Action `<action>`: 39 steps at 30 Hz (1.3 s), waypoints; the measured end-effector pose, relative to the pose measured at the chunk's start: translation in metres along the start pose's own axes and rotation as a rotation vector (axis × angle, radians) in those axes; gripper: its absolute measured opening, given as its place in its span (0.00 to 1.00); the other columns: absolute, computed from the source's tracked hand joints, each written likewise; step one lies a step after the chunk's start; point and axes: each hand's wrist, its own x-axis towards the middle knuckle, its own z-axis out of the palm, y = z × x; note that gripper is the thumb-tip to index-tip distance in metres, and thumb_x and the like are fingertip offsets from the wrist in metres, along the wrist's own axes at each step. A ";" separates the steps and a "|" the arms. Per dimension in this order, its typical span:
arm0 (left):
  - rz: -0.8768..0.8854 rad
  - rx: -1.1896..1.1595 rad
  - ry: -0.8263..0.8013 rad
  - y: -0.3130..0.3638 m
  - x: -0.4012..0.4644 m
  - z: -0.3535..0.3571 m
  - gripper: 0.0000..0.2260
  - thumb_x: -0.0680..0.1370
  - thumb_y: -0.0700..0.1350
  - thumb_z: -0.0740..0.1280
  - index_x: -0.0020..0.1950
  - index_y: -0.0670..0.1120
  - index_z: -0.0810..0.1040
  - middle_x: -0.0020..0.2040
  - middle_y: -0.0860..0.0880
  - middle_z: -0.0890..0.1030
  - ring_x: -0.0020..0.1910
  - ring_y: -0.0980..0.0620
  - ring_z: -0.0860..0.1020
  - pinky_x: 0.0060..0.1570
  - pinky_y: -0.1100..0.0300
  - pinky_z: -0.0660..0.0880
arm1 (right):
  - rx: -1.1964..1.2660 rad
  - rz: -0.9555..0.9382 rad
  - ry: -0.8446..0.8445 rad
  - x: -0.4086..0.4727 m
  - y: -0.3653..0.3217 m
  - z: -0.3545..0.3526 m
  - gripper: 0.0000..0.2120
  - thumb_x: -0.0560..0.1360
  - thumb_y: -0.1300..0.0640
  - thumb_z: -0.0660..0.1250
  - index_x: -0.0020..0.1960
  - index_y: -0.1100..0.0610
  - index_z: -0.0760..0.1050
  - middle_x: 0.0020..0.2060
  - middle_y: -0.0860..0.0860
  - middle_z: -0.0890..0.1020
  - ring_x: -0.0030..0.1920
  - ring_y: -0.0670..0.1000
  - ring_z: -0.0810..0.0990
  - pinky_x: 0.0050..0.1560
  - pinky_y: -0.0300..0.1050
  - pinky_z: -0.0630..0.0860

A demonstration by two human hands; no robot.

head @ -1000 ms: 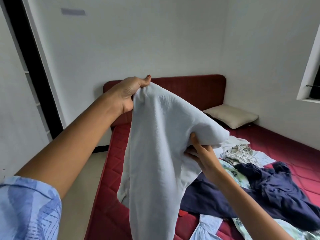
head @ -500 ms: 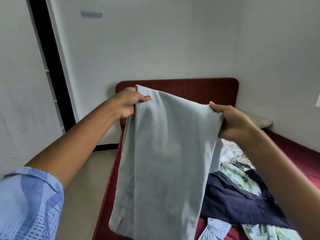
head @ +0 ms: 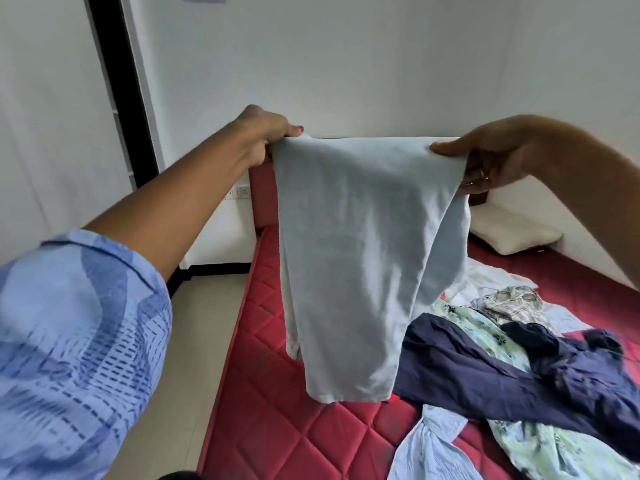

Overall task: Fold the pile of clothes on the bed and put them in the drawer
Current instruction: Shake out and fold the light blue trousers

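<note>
A pale grey-blue garment (head: 360, 258) hangs in the air over the red quilted bed (head: 277, 403). My left hand (head: 266, 133) grips its top left corner. My right hand (head: 485, 157) pinches the top right corner, thumb on the near side. The cloth is stretched between both hands and its lower end hangs just above the mattress. To the right on the bed lies the pile of clothes (head: 519, 358): a dark navy piece, a floral green one, a plaid one, white pieces and a light blue shirt. No drawer is in view.
A beige pillow (head: 512, 233) lies at the bed's far right by the red headboard (head: 261, 199). White walls close the back and right. A tiled floor strip (head: 204, 320) runs left of the bed, with a dark door frame (head: 117, 84) beyond.
My right hand moved up from under the garment to its top right corner, and both hands spread apart and rose, so the cloth now hangs flat between them.
</note>
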 end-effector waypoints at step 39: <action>0.094 0.349 -0.057 -0.140 0.094 0.029 0.09 0.71 0.39 0.74 0.37 0.50 0.77 0.23 0.57 0.76 0.25 0.66 0.73 0.26 0.74 0.68 | -0.012 -0.070 0.274 0.177 0.097 0.048 0.15 0.68 0.54 0.77 0.32 0.56 0.71 0.22 0.49 0.74 0.24 0.46 0.70 0.27 0.37 0.68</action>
